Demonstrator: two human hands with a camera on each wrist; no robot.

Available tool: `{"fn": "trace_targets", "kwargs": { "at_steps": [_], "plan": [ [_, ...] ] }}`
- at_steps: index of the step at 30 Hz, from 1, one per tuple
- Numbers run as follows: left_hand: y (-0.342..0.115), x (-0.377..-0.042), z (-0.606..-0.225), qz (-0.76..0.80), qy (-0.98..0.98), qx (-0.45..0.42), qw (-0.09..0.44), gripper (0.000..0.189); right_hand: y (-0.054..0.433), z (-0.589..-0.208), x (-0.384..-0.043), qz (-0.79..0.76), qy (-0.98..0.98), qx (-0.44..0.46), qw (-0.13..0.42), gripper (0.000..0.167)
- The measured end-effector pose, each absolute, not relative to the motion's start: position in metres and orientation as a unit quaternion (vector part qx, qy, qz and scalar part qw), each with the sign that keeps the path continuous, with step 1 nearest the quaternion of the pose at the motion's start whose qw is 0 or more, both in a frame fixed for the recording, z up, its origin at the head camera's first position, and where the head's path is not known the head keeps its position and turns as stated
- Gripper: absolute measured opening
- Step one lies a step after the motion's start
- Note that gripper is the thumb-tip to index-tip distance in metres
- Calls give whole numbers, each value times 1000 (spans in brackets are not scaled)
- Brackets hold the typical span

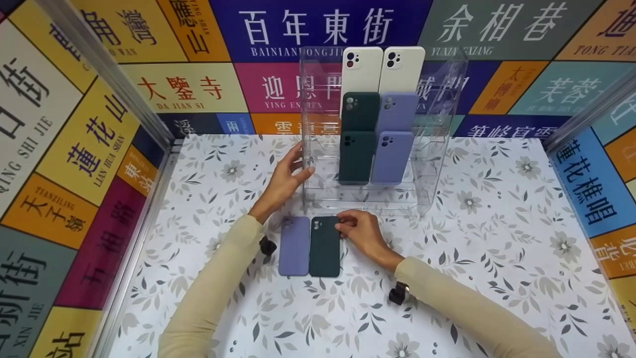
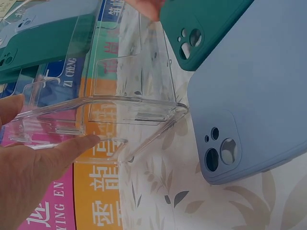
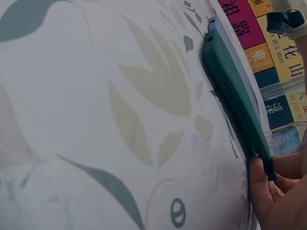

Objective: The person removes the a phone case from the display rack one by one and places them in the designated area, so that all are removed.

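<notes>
A clear plastic display rack [image 1: 323, 203] stands at the back of the table. My left hand [image 1: 285, 179] holds its left side panel, thumb and fingers on either face of the clear edge [image 2: 134, 99] in the left wrist view. In front of the rack, a lavender phone case [image 1: 294, 248] and a dark green phone case [image 1: 325, 248] lie side by side, camera cutouts toward the rack. With fingertips, my right hand [image 1: 365, 236] pinches the green case's upper right corner; the right wrist view shows that green case [image 3: 232, 91] edge-on between thumb and fingers.
On the rack's tiers stand two white cases [image 1: 361, 74] at the top, with green cases [image 1: 357, 161] on the left and lavender cases [image 1: 393, 161] on the right below. Sign-printed panels [image 1: 189, 89] wall in the floral-covered table [image 1: 492, 238].
</notes>
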State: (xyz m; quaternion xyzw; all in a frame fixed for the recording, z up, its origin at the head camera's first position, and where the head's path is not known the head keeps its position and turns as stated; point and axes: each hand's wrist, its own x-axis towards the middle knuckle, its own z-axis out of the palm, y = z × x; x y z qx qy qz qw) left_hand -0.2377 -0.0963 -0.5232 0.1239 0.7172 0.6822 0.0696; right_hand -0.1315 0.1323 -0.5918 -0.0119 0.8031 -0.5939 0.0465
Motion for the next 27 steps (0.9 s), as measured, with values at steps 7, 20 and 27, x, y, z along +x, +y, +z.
{"fn": "trace_targets", "kwargs": {
  "at_steps": [7, 20, 27],
  "plan": [
    [-96, -237, -523, 687, 712, 128, 71, 76, 133, -588, -129, -545, 838, -34, 5, 19],
    [-96, -239, -524, 688, 712, 126, 72, 76, 162, -564, -117, -553, 828, -91, -32, 19],
    [-97, -238, -524, 686, 714, 125, 72, 76, 186, -549, -118, -533, 837, -104, -60, 18]
  ]
}}
